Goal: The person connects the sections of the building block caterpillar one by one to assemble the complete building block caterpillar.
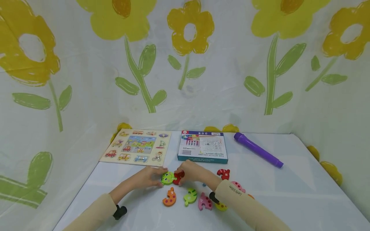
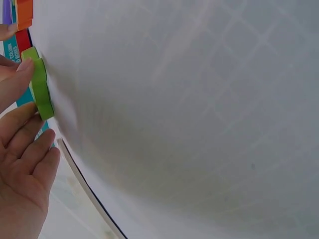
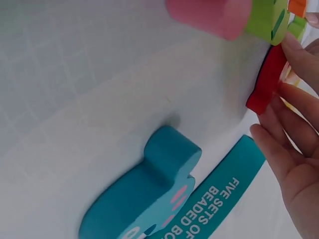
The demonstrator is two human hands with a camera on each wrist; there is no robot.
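Observation:
In the head view my left hand [image 1: 145,177] pinches a green puzzle piece with a smiling face [image 1: 167,178] between thumb and fingers. My right hand [image 1: 192,171] grips a red puzzle piece [image 1: 178,177] right beside it; the two pieces meet or nearly meet. The left wrist view shows the green piece [image 2: 41,89] on edge, with the thumb on one side. In the right wrist view the red piece [image 3: 267,79] sits between thumb and fingers. Closer to me lie an orange dotted piece [image 1: 169,198], a green striped piece [image 1: 190,197] and a pink dotted piece [image 1: 205,202].
A yellow piece [image 1: 221,206] lies partly under the right forearm, with a red striped piece [image 1: 223,174] and another pink piece [image 1: 237,186] nearby. Behind stand a wooden picture board [image 1: 114,158], a teal-edged box [image 1: 202,150] and a purple toy microphone [image 1: 258,149]. A teal piece [image 3: 144,194] lies near the box.

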